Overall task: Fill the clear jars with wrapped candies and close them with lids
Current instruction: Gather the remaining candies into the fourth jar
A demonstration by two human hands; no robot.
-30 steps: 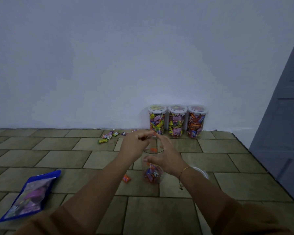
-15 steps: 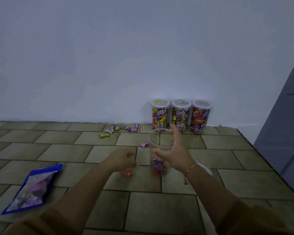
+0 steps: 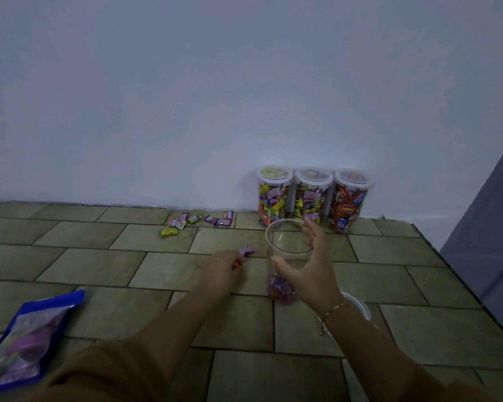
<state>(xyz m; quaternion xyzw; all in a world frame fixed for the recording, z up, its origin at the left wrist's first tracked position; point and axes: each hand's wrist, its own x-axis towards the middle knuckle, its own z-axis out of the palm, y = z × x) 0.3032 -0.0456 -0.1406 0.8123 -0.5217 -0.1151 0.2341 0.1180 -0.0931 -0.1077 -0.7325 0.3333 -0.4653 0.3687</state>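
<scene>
purple candy (image 3: 246,250) now at left hand's (image 3: 219,269) fingertips.

1. Tiled floor (image 3: 99,265) carries everything.
2. Three lidded, filled jars (image 3: 312,197) stand beyond the hands by the wall.
3. Scattered candies (image 3: 198,221) lie beyond the left hand (image 3: 219,271).
4. A blue bag (image 3: 26,340) lies left of the hands.

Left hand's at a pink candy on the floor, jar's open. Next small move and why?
Probably pinch the pink candy with the left hand and lift it over the open jar. The fingertips are already at it, the jar holds only a few candies at the bottom, and the right hand steadies the jar.
</scene>
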